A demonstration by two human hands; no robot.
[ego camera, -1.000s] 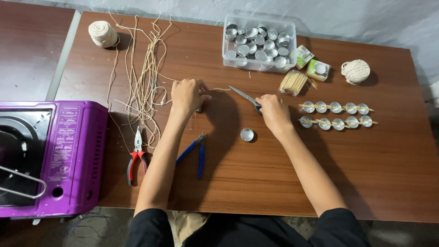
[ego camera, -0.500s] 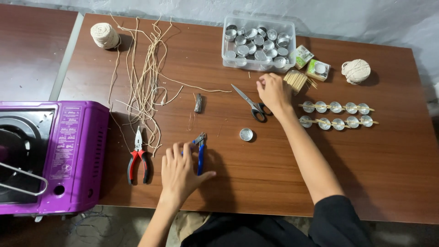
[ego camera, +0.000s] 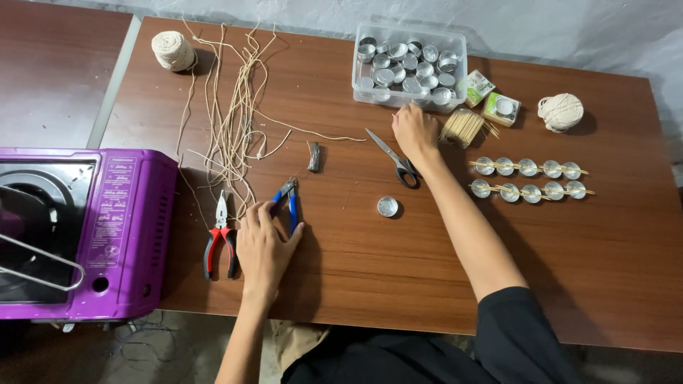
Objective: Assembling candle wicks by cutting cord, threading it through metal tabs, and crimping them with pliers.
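Left hand (ego camera: 265,245) now grips blue-handled pliers (ego camera: 288,203).

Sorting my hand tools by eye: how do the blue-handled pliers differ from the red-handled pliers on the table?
The blue-handled pliers have blue handles; the red-handled pliers have red and black ones. The left hand rests on the blue pair's handles, while the red pair lies untouched beside that hand. The blue pair points up and leftward; the red pair points straight away from the person. Both lie flat on the brown table.
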